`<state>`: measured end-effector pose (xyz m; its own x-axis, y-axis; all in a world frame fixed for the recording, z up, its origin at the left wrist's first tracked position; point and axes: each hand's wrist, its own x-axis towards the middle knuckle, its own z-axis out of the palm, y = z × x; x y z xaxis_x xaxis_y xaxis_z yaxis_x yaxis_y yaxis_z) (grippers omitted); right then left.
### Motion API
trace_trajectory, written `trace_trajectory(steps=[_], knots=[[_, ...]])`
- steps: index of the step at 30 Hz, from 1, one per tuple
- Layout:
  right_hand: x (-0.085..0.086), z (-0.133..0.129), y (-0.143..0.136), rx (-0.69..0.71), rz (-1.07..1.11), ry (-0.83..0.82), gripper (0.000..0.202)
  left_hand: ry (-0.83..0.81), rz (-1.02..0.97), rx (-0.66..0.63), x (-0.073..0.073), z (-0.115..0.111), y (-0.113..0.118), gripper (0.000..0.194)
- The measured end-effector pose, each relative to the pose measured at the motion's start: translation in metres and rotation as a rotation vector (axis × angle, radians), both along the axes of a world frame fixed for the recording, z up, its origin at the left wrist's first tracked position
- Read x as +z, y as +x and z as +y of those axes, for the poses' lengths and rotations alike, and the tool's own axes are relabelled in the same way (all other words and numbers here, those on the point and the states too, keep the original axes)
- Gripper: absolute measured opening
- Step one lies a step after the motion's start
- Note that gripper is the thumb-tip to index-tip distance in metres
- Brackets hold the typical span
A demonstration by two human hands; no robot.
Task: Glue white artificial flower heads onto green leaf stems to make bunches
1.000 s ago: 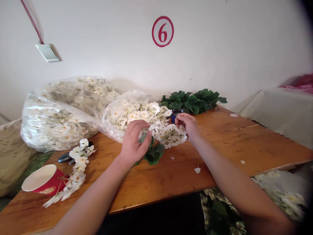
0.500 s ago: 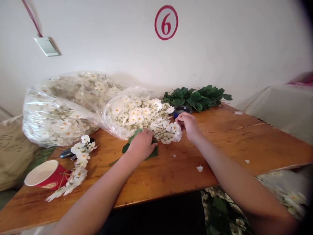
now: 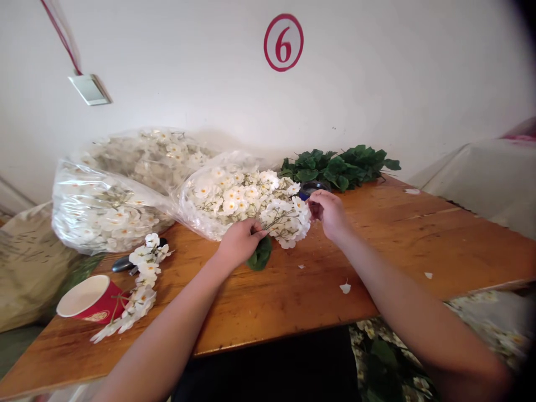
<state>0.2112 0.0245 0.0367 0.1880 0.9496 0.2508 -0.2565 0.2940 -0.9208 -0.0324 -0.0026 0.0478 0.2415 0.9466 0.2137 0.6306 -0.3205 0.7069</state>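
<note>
On the left of the wooden table (image 3: 285,312), a red paper cup (image 3: 109,300) is overlapped by a loose flower strand (image 3: 147,270), and a clear plastic bag (image 3: 71,187) is filled with white blossoms. Near the middle, thin stems (image 3: 274,226) are pinched between the thumb and fingers of the left hand (image 3: 239,243), with a green leaf (image 3: 260,255) just under the fingertips. The white flower spray (image 3: 295,216) is spread between the two hands; the step appears to be one of gathering or joining stems with leaf, and a steady left pinch is called for next. By the blossoms, the fingers of the right hand (image 3: 334,215) are curled close together; whether anything is clamped there cannot be told. Beyond, green foliage (image 3: 345,167) is heaped.
</note>
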Motion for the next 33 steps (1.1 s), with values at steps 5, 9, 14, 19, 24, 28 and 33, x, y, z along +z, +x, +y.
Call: trace_trajectory(steps=[5, 9, 14, 19, 24, 28, 33], knots=[[0.003, -0.003, 0.006, -0.021, 0.071, 0.079, 0.011, -0.333, -0.470, -0.106, 0.007, -0.002, 0.002, 0.023], [0.005, -0.004, 0.009, -0.009, 0.067, 0.136, 0.009, -0.423, -0.683, -0.105, 0.002, -0.003, 0.006, 0.022], [0.005, -0.002, 0.010, 0.014, 0.036, 0.172, 0.009, -0.315, -0.679, -0.061, -0.015, -0.001, 0.014, 0.019], [0.008, -0.003, 0.013, -0.007, 0.076, 0.174, 0.007, -0.153, -0.577, -0.026, -0.031, -0.004, 0.021, 0.017], [0.012, -0.005, 0.015, -0.002, 0.117, 0.205, 0.007, 0.036, -0.383, 0.011, -0.029, -0.011, 0.019, 0.015], [0.011, -0.004, 0.015, -0.006, 0.123, 0.205, 0.006, 0.147, -0.181, 0.059, -0.024, -0.014, 0.018, 0.012], [0.010, -0.003, 0.016, -0.004, 0.129, 0.213, 0.006, 0.191, -0.052, 0.094, -0.026, -0.013, 0.020, 0.012]])
